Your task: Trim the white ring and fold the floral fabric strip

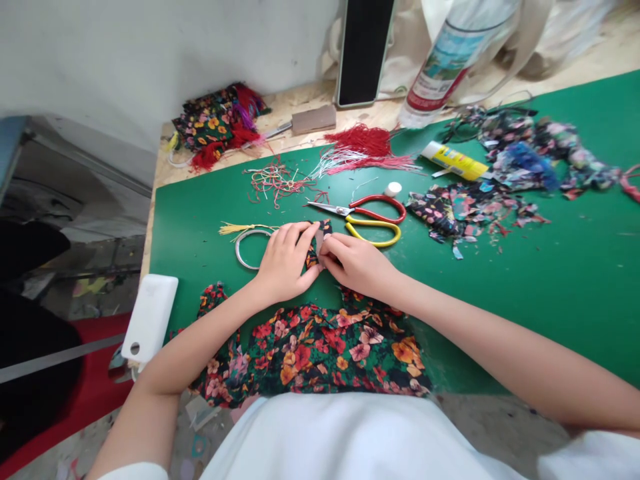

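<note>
Small dark floral-print cloth piece [326,225], shown on the green tabletop [200,207] directly beneath and between the two hands, in front of the scissors. Left hand [286,260]: palm down, fingers slightly spread, lying over the piece's left part. Right hand [353,260]: fingertips bunched, pinching the right edge of a narrow, pale, flat strip [320,239] on the cloth; whether cloth is caught with it cannot be told. Work appears partway along. Cutting seems done for this piece, since the scissors with one red and one yellow handle [343,211] lie unheld just beyond it, and the larger black, red and orange floral cloth [320,347] lies apart, nearer the body. Joining of strip and cloth seems not yet complete; whether the strip is stuck down is hidden by the fingers. Also left loose are a pale yellow thread tassel [231,229] and a thin silvery ring [238,250], both beside the left hand and, as far as can be seen, unattached to the cloth. Beyond lie red, white and pink thread bundles [360,140] and a yellow tube with a white end [457,162], both untouched.
</note>
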Demonstrator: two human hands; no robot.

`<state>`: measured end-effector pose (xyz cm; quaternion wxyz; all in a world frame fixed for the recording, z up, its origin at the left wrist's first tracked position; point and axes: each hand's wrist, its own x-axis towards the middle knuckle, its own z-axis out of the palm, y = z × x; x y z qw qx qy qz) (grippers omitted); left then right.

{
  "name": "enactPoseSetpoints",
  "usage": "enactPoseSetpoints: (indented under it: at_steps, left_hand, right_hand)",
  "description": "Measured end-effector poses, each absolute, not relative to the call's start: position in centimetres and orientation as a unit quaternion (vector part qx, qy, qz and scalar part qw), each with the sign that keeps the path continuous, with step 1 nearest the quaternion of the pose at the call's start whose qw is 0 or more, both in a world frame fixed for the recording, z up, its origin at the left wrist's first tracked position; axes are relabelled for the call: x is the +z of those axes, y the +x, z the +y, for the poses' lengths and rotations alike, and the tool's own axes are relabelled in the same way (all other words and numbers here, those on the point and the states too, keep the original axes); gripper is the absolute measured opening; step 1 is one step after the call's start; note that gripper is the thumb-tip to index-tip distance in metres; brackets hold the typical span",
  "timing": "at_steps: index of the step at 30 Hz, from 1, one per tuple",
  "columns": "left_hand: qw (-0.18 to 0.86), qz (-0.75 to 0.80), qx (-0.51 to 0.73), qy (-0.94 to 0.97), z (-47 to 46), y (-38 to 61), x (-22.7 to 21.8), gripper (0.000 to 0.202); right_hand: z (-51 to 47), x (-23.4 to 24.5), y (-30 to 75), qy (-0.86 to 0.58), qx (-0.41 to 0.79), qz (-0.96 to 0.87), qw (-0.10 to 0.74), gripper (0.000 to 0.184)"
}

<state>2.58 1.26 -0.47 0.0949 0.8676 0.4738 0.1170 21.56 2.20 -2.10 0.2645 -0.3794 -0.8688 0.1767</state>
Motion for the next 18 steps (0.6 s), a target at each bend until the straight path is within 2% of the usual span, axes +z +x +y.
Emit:
enactPoseSetpoints:
  at_steps: [5, 10, 15, 18]
  left_hand:
    - [0.093, 0.471, 0.128, 0.868, 1.3, 2.6, -0.6, 0.068]
    - [0.085, 0.470, 0.133, 0.868, 1.3, 2.6, -0.6, 0.068]
    - [0.086, 0.473, 0.146, 0.865, 1.3, 2.5, -0.9, 0.066]
    - [0.087, 0.475, 0.144, 0.864, 1.3, 2.4, -1.0, 0.068]
  right_hand:
    - [2.3, -2.2, 21.3, -0.404, 0.210, -0.839, 0.297, 0.013]
    - [2.3, -2.1, 21.1, -0.424, 0.236, -0.824, 0.293, 0.013]
    - [2.0, -1.9, 20.4, -0.451, 0.201, -0.828, 0.266, 0.016]
    - [2.0, -2.0, 20.2, -0.466, 0.239, -0.803, 0.283, 0.015]
